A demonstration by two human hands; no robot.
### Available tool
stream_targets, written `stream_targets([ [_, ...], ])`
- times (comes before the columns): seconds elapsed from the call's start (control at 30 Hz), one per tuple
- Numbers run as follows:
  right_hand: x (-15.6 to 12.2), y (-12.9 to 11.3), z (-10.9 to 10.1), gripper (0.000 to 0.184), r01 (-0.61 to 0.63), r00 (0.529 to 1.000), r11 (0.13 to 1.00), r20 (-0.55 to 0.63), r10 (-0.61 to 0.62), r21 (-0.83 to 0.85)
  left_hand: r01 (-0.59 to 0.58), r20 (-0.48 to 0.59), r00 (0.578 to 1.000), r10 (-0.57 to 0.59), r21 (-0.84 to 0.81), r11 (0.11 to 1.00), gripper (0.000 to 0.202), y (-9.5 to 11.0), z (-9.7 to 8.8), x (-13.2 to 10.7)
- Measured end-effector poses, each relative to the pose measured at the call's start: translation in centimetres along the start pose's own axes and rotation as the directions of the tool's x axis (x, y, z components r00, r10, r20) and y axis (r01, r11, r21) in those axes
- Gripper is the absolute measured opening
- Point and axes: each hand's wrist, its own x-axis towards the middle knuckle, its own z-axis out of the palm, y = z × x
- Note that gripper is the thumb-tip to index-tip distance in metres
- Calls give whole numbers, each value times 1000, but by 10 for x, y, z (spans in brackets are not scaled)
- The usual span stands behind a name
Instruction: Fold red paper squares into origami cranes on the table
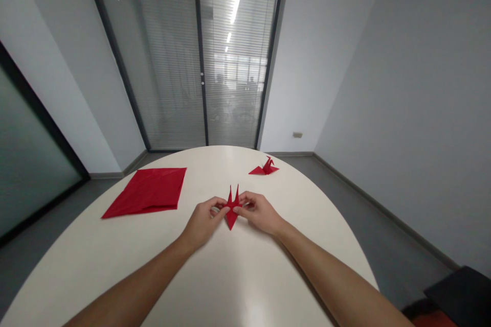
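A small folded red paper piece [232,210], with two points up and one point down, sits at the middle of the white table [238,276]. My left hand [203,219] pinches its left side with closed fingers. My right hand [259,210] pinches its right side the same way. Both hands rest low over the tabletop.
A stack of flat red paper sheets [148,191] lies at the left of the table. A finished red paper crane [265,167] stands at the far right. Behind the table are glass doors with blinds [199,51]. A dark seat [460,296] shows at the lower right.
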Motion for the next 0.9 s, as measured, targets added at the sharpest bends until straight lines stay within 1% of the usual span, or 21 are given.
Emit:
stream_targets([
  [0.17,1,2,1,23,-30,1000,998,7,29,46,20,30,999,-19,-35,999,22,1,0,-1],
  [0.33,0,-2,2,29,-49,998,992,55,43,118,44,72,997,-32,-173,984,22,-2,2,-1],
  [0.43,0,-4,3,31,-62,996,989,69,53,137,83,118,991,-56,-240,967,25,-4,3,-2],
  [0.5,1,-3,3,31,-62,997,989,57,55,136,106,131,988,-76,-239,965,27,-4,3,-2],
  [0.6,1,-1,3,33,-59,998,988,42,54,143,114,124,989,-86,-241,964,28,-4,2,-1],
  [0.7,1,-1,3,32,-62,997,987,53,55,151,119,114,989,-93,-251,961,29,-4,2,-1],
  [0.8,0,-3,3,32,-35,998,985,56,25,168,124,107,989,-100,-241,963,29,-3,2,-1],
  [0.87,0,-4,3,37,1,1000,983,25,-6,184,107,94,992,-88,-221,969,29,-2,2,-1],
  [0.9,-1,-5,3,44,22,1000,982,1,-23,187,92,82,994,-77,-205,974,28,-1,2,-2],
])
